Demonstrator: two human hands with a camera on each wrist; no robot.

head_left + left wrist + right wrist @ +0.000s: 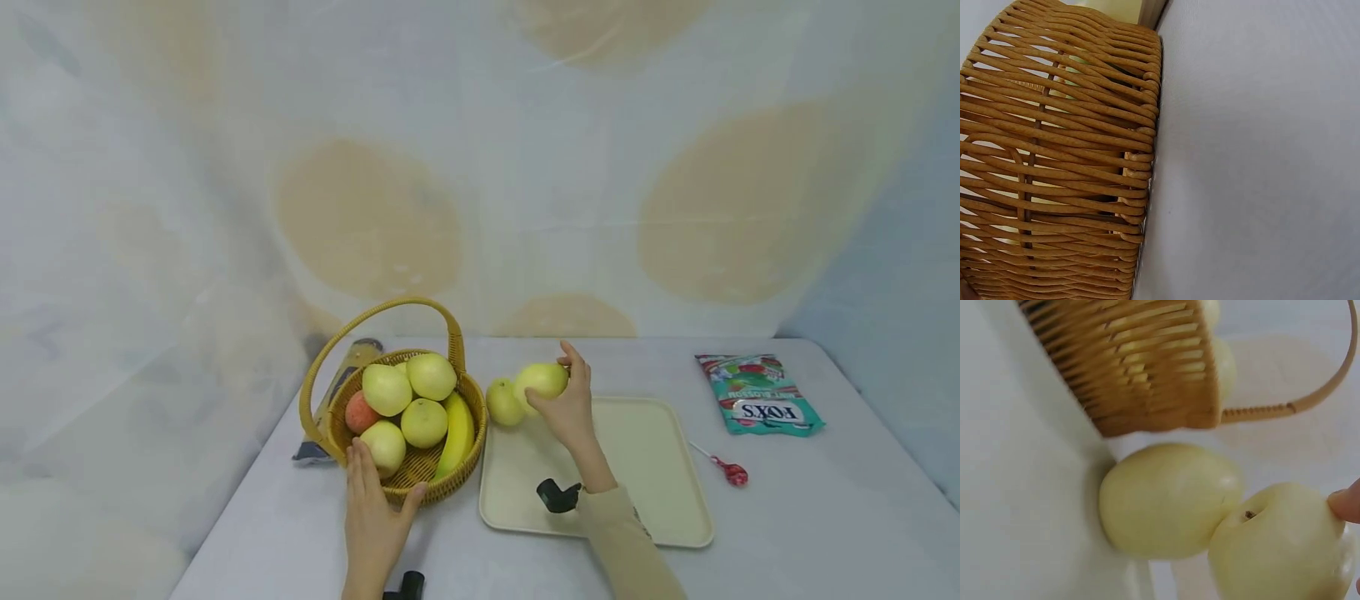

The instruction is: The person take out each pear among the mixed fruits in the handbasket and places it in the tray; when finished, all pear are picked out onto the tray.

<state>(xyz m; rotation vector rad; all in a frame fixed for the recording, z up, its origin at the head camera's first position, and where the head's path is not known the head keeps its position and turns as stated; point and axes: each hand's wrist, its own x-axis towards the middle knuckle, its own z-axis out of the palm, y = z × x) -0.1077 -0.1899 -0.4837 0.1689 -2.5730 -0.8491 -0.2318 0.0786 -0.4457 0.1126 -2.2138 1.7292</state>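
Note:
My right hand [572, 410] grips a pale yellow-green apple [546, 380] between thumb and fingers, over the far left corner of the cream tray [637, 467]. Right beside it, a second pale apple [504, 402] sits at the tray's corner; in the right wrist view this apple [1166, 500] overlaps the held one. My left hand [372, 521] rests at the near rim of a wicker basket [468, 467], fingers straight and thumb spread. Inside the basket are several pale apples [424, 423], a reddish fruit [361, 412] and a banana [456, 435].
A green FOX'S candy bag [765, 396] lies at the table's far right. Beside the tray's right edge is a red-wrapped lollipop [731, 472]. A brown and dark packet [352, 358] lies behind the basket, partly hidden. The basket's tall handle [405, 302] arches above its left side.

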